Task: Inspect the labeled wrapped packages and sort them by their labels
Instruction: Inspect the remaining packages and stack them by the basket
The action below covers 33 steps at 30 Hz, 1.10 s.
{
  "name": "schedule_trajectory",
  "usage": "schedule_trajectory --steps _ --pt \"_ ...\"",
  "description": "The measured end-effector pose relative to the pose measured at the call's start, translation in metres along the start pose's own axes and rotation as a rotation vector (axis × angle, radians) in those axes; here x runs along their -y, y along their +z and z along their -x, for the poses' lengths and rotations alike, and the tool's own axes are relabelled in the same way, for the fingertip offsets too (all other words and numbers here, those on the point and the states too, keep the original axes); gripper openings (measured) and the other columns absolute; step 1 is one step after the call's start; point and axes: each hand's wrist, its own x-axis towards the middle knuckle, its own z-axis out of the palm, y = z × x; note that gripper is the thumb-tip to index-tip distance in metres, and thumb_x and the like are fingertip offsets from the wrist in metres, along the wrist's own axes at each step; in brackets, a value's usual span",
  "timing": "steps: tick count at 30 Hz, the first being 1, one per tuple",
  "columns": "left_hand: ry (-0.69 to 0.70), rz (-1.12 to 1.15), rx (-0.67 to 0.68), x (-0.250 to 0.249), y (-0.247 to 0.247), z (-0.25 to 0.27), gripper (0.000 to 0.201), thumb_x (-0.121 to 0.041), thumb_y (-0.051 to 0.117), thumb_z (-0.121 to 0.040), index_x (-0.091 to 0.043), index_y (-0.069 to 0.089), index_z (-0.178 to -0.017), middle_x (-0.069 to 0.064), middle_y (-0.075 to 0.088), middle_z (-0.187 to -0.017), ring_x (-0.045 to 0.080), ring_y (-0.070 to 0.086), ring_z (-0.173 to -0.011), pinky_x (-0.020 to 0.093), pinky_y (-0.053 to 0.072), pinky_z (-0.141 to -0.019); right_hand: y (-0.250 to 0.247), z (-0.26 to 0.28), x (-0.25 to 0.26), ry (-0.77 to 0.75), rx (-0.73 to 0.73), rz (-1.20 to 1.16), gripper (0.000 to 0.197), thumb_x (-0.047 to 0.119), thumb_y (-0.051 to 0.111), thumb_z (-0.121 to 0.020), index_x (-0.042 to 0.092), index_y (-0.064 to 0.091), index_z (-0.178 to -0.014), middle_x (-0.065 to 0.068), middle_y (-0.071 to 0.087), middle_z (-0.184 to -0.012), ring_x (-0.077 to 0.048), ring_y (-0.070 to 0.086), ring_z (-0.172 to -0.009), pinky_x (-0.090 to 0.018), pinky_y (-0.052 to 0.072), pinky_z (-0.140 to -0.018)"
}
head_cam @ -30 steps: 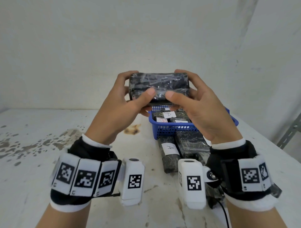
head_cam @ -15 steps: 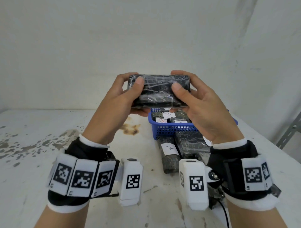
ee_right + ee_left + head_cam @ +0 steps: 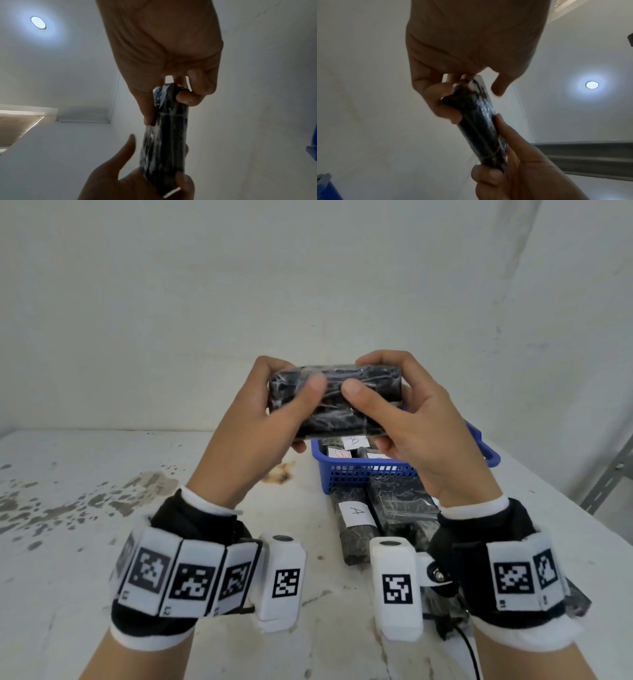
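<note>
A black package wrapped in clear film [image 3: 337,402] is held up in front of the wall by both hands. My left hand [image 3: 274,412] grips its left end, thumb on the near face. At the other end, my right hand [image 3: 397,405] holds it the same way. No label shows on the face turned to me. The left wrist view shows the package [image 3: 481,121] edge-on between the fingers, and so does the right wrist view [image 3: 166,142]. A blue basket [image 3: 363,474] behind the hands holds several labeled packages. A package labeled A [image 3: 354,522] lies on the table in front of it.
More dark wrapped packages [image 3: 400,501] lie beside the A package, right of it. The white table [image 3: 102,542] is stained at the left and has a brown spot [image 3: 279,474] near the basket. A metal shelf post [image 3: 609,477] stands at the far right.
Both hands have turned the package about its long axis, so a different face now points at me. The thumbs have shifted closer together on it.
</note>
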Motion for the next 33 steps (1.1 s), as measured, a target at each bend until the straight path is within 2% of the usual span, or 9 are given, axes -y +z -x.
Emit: schedule_trajectory --steps 3,5,8,11,14,21,25,30,33 --pt "-0.052 0.003 0.047 -0.003 -0.002 0.0 0.023 -0.05 0.041 -0.098 -0.029 0.049 -0.094 -0.01 0.07 -0.08 0.02 0.068 -0.061 0.027 0.042 -0.047 0.0 0.001 0.0 -0.079 0.045 -0.006 0.029 0.017 0.073 -0.089 0.027 0.062 -0.114 0.005 0.063 -0.096 0.001 0.058 -0.058 -0.01 0.045 -0.055" --pt "-0.042 0.065 0.036 -0.002 -0.002 -0.001 0.017 -0.041 0.045 -0.099 -0.025 0.051 -0.101 -0.008 0.07 -0.085 0.022 0.067 -0.065 0.031 0.047 -0.053 0.0 0.0 0.0 -0.101 0.049 -0.002 0.033 0.025 0.07 -0.09 0.032 0.06 -0.121 0.006 0.064 -0.095 0.0 0.06 -0.064 -0.015 0.049 -0.061" --pt "-0.043 0.18 -0.026 0.0 -0.003 -0.004 0.04 -0.042 0.061 -0.092 -0.014 0.051 -0.118 0.006 0.07 -0.107 0.02 0.068 -0.076 0.036 0.057 -0.077 0.0 -0.004 -0.003 -0.081 0.025 -0.023 0.041 0.035 0.067 -0.091 0.036 0.058 -0.131 0.006 0.072 -0.096 -0.008 0.067 -0.085 -0.03 0.057 -0.078" --pt "-0.045 0.206 -0.044 0.004 -0.007 -0.006 0.051 -0.048 0.063 -0.079 -0.013 0.059 -0.116 -0.004 0.073 -0.102 0.013 0.071 -0.09 0.042 0.053 -0.096 -0.002 -0.005 -0.005 -0.039 0.039 -0.033 0.037 0.033 0.069 -0.093 0.035 0.061 -0.129 -0.001 0.072 -0.107 -0.013 0.069 -0.088 -0.029 0.056 -0.08" --pt "-0.028 0.23 -0.034 0.003 -0.008 -0.007 0.044 -0.045 0.061 -0.086 -0.01 0.062 -0.112 -0.003 0.073 -0.101 0.012 0.069 -0.098 0.037 0.053 -0.095 -0.003 -0.005 -0.005 -0.013 0.048 -0.045 0.031 0.036 0.068 -0.093 0.036 0.065 -0.124 0.002 0.068 -0.104 -0.015 0.061 -0.076 -0.027 0.052 -0.07" --pt "-0.017 0.226 0.001 0.006 -0.007 -0.01 0.043 -0.037 0.037 -0.104 -0.003 0.06 -0.117 0.009 0.065 -0.113 0.016 0.063 -0.107 0.033 0.053 -0.092 -0.006 -0.005 -0.002 -0.006 0.03 -0.124 0.018 0.028 0.056 -0.1 0.024 0.071 -0.108 -0.003 0.067 -0.096 -0.024 0.055 -0.077 -0.028 0.052 -0.071" --pt "-0.026 0.197 0.01 0.004 -0.005 -0.008 0.044 -0.039 0.039 -0.102 -0.003 0.057 -0.119 0.008 0.064 -0.115 0.015 0.062 -0.108 0.035 0.052 -0.096 -0.003 -0.004 -0.002 0.021 0.018 -0.113 0.015 0.03 0.058 -0.1 0.022 0.07 -0.102 -0.004 0.066 -0.09 -0.026 0.055 -0.076 -0.028 0.052 -0.069" --pt "-0.065 0.139 -0.001 0.002 -0.002 -0.006 0.034 -0.047 0.053 -0.095 -0.016 0.057 -0.107 -0.005 0.066 -0.102 0.008 0.066 -0.097 0.037 0.052 -0.097 0.002 -0.002 0.001 0.009 0.025 -0.024 0.009 0.035 0.066 -0.092 0.027 0.067 -0.095 -0.004 0.067 -0.09 -0.015 0.055 -0.073 -0.021 0.051 -0.067" --pt "-0.08 0.056 0.02 0.0 -0.002 -0.003 0.038 -0.055 0.053 -0.092 -0.022 0.055 -0.11 -0.008 0.067 -0.1 0.016 0.069 -0.088 0.037 0.056 -0.086 0.003 -0.001 0.002 -0.017 0.011 0.0 0.02 0.042 0.07 -0.083 0.027 0.066 -0.096 0.004 0.066 -0.084 -0.012 0.055 -0.071 -0.024 0.051 -0.068"
